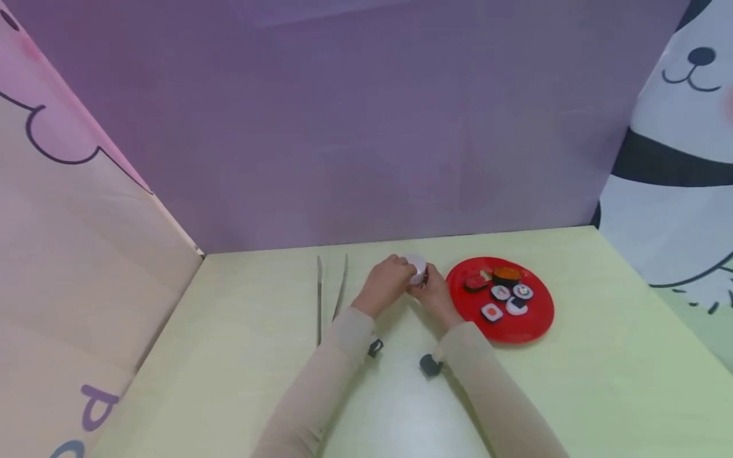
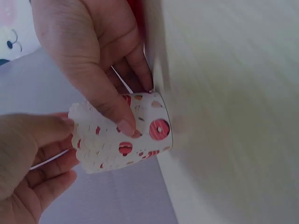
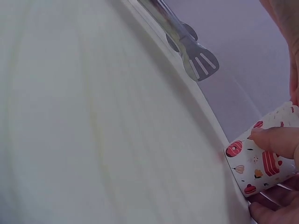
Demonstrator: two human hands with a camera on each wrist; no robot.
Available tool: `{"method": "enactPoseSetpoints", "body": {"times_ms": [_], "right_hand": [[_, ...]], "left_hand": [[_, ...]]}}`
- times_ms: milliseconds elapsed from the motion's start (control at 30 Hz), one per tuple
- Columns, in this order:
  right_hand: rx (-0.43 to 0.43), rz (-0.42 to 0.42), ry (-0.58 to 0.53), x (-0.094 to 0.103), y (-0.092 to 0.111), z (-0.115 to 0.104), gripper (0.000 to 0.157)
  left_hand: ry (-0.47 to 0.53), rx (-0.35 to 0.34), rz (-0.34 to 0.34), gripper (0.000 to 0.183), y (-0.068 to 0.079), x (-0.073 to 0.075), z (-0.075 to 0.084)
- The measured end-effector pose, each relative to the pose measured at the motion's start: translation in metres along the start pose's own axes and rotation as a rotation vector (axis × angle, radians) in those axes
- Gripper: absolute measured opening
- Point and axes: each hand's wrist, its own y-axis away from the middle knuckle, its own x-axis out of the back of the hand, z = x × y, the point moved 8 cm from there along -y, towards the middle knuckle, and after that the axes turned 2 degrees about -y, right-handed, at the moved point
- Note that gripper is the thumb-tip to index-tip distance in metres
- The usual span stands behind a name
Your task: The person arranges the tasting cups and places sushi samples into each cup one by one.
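Note:
Several nested paper baking cups [image 1: 417,267] with scalloped rims and red dessert prints are between my two hands near the back of the table. My right hand [image 1: 432,294] grips the cups' side close to the base, its thumb [image 3: 279,141] lying across the print. At the scalloped rim, my left hand [image 1: 386,284] pinches the edge, with some of its fingers [image 2: 52,189] curled beside it. In the left wrist view the base of the cups [image 2: 119,135] is close to the table; whether it touches is unclear.
Metal tongs [image 1: 319,299] with slotted heads [image 3: 201,60] lie left of my left hand. To the right, a red plate [image 1: 535,324] bears several toy-like sushi pieces [image 1: 500,292]. A purple wall [image 1: 355,159] rises behind the table [image 1: 189,369].

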Motion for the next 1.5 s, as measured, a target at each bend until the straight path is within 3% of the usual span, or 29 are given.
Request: {"method": "enactPoseSetpoints", "body": {"times_ms": [167,567,933,1500], "right_hand": [[0.004,0.011,0.018,0.003,0.001,0.001,0.057],[0.008,0.011,0.03,0.001,0.001,0.001,0.055],[-0.043,-0.019,0.039,0.0,0.001,0.004,0.061],[-0.026,-0.029,0.042,-0.001,0.002,0.003,0.059]], "left_hand": [[0.01,-0.048,0.015,0.01,-0.001,0.002,0.005],[0.093,-0.012,0.051,0.011,0.005,0.001,0.0],[0.068,-0.007,0.109,0.012,0.005,0.005,0.0],[0.013,-0.023,0.219,0.01,0.007,0.016,0.0]]}}
